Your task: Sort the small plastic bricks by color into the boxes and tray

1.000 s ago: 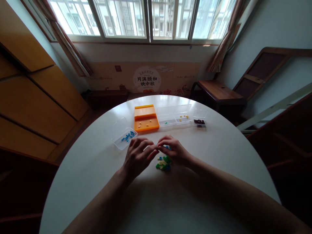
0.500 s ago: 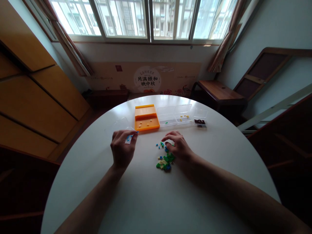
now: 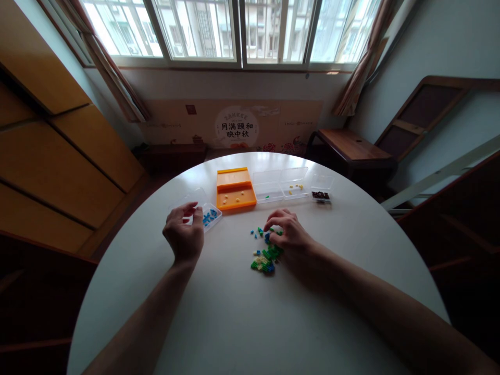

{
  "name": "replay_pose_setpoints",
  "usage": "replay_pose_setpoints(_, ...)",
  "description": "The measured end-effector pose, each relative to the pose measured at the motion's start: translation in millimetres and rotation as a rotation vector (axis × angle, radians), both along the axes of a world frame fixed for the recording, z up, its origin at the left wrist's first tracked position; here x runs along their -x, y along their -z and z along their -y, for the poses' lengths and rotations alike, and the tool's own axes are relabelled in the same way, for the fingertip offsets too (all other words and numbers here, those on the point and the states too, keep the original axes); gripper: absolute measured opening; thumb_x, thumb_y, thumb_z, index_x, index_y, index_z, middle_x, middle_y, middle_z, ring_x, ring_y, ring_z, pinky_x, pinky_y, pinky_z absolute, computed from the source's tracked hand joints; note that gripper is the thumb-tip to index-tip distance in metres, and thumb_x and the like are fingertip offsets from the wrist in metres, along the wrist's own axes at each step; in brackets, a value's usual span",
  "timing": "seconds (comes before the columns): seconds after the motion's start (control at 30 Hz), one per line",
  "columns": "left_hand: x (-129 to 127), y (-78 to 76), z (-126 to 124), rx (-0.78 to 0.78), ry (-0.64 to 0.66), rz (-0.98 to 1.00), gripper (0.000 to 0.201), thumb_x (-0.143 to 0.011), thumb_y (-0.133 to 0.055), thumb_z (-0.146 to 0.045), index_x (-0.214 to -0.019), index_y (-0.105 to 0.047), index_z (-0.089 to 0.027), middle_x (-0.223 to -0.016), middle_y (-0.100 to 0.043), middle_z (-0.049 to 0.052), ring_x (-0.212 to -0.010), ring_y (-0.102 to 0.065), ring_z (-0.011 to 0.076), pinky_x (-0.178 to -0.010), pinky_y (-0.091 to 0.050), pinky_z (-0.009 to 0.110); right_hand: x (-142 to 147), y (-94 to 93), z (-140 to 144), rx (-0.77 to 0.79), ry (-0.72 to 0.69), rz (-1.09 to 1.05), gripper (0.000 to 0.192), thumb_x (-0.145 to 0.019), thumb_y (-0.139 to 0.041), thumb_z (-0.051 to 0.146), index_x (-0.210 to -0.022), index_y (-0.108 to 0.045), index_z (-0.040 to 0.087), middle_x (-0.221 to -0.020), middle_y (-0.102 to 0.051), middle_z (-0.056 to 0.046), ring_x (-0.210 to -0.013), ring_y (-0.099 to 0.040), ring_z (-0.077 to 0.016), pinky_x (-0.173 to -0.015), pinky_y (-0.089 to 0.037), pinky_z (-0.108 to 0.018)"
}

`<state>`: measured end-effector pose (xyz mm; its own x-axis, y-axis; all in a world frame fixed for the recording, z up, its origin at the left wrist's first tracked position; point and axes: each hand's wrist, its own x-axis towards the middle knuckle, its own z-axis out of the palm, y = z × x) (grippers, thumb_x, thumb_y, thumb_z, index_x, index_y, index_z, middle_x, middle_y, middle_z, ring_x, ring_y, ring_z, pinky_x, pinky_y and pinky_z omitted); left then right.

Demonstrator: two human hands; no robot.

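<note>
My left hand [image 3: 183,232] hovers over the near left part of a clear plastic box [image 3: 214,223] that holds several small blue bricks [image 3: 210,215]. Its fingers are loosely curled, thumb apart from them, and no brick shows in it. Over the far right side of a loose pile of small toy bricks [image 3: 269,254], green, blue and cream, is my right hand [image 3: 291,234]. Its bent index finger and thumb are apart, with bricks visible below and between them. The palm hides part of the pile. A few blue bricks [image 3: 253,233] lie loose beside the pile.
Beyond my hands stands an orange tray [image 3: 235,205] with several cream bricks. To its right are clear boxes, one with a green piece [image 3: 267,197], another with yellow bricks [image 3: 299,186], and one with dark brown bricks [image 3: 321,196]. All sit on a round white table [image 3: 219,312].
My left hand has moved left and back from the blue-brick box's right side; the blue brick at its fingertips no longer shows. My right hand has shifted slightly right, fingers lower at the pile.
</note>
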<state>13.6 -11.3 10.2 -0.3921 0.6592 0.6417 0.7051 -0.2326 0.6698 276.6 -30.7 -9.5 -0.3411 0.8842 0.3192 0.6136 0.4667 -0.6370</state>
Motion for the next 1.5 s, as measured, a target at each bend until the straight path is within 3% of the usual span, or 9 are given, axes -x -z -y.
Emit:
replay_pose_setpoints(0.17, -3, -1.3, 3, -0.014, 0.047, -0.03, 0.018, -0.082, -0.06, -0.03, -0.089, -0.068, -0.017, -0.084, -0.067, 0.004, -0.073, -0.061, 0.0161, -0.063, -0.049, 0.028, -1, -2.4, 0, 0.028, -0.013, 0.064, 0.017, -0.067, -0.067, 0.01, -0.078, -0.072, 0.023, -0.095, -0.065, -0.003, -0.098, -0.054, -0.0233, -0.092, -0.033, -0.044)
replay_pose_setpoints(0.63, -18, -10.6, 23, -0.261, 0.331, -0.466, 0.005, -0.081, -0.062, -0.019, -0.084, -0.065, -0.021, -0.078, -0.066, 0.002, -0.079, -0.058, 0.0192, -0.077, -0.047, 0.034, 4, -0.4, -4, 0.002, -0.105, 0.076, 0.014, -0.077, -0.065, 0.009, -0.082, -0.07, 0.022, -0.098, -0.066, -0.003, -0.098, -0.056, -0.0214, -0.09, -0.033, -0.041)
replay_pose_setpoints(0.83, -19, -11.6, 23, -0.251, 0.337, -0.444, 0.005, -0.082, -0.062, -0.018, -0.085, -0.065, -0.02, -0.079, -0.066, 0.002, -0.078, -0.058, 0.0177, -0.078, -0.049, 0.033, 2, -3.2, -5, 0.017, -0.018, -0.022, 0.012, -0.078, -0.064, 0.009, -0.081, -0.068, 0.02, -0.092, -0.065, -0.003, -0.096, -0.057, -0.0207, -0.091, -0.037, -0.039)
replay_pose_setpoints(1.03, -18, -8.4, 21, -0.246, 0.418, -0.489, 0.005, -0.082, -0.062, -0.014, -0.084, -0.065, -0.018, -0.079, -0.065, 0.003, -0.077, -0.057, 0.0178, -0.077, -0.05, 0.033, 3, -1.6, -4, 0.008, 0.029, 0.036, 0.027, -0.074, -0.063, 0.005, -0.093, -0.069, 0.023, -0.102, -0.064, -0.005, -0.105, -0.053, -0.0235, -0.096, -0.035, -0.043)
replay_pose_setpoints(1.2, -21, -6.5, 22, -0.238, 0.479, -0.527, 0.006, -0.082, -0.062, -0.014, -0.086, -0.064, -0.018, -0.079, -0.065, 0.003, -0.077, -0.057, 0.0179, -0.076, -0.05, 0.034, 8, -0.6, -1, -0.014, -0.002, 0.113, 0.013, -0.08, -0.065, 0.016, -0.091, -0.07, 0.023, -0.103, -0.063, -0.006, -0.102, -0.054, -0.0232, -0.093, -0.034, -0.043)
replay_pose_setpoints(1.5, -24, -7.7, 24, -0.203, 0.52, -0.535, 0.006, -0.083, -0.059, -0.015, -0.084, -0.064, -0.019, -0.078, -0.066, 0.002, -0.077, -0.058, 0.0179, -0.075, -0.049, 0.034, 15, -8.3, 2, -0.022, -0.007, 0.179, 0.003, -0.083, -0.064, 0.016, -0.085, -0.066, 0.018, -0.098, -0.063, -0.006, -0.098, -0.053, -0.0218, -0.089, -0.035, -0.04)
